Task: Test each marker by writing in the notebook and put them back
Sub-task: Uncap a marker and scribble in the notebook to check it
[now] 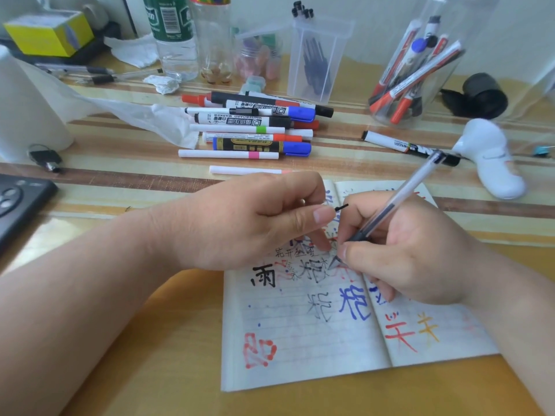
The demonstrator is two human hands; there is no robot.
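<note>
Wood desk (150, 340) with a striped mat across the back half.

- Notebook (300, 355) lies open and flat at the near centre. Both pages are covered in test scribbles in black, blue, red and orange.
- Right hand (414, 253) has its fingers curled round a clear-barrel pen (402, 193) in a writing grip. The tip is down on the left page near the spine, and the barrel slants up and away to the right.
- Left hand (240, 223) has curled fingers. Thumb and forefinger pinch a small black piece (341, 206). Only its thin end sticks out, so what it is can't be told. A lower finger touches the page just left of the pen tip.
- Marker pile (255, 121) sits on the mat beyond the left hand, well apart from the notebook. It is a loose stack lying mostly left to right, with whiteboard markers capped in blue, red and black plus slim white sticks with coloured bands.
- One slim white stick (249, 169) lies alone between the pile and the left hand, its right end hidden by the knuckles.
- Single black-capped marker (390, 142) lies on the mat beyond the right hand, by the pen's top end.
- Clear jar (435, 94) at back right holds more markers, mostly red-capped, leaning at angles.
- Clear plastic box (318, 85) at back centre holds dark pens.
- Water bottle (172, 40) stands left of the box.
- Paper roll (27, 115) is at far left with a sheet trailing toward the pile. Keys (45, 159) lie just in front of it.
- White moulded object (492, 163) rests on the mat at right, near the notebook's far corner.
</note>
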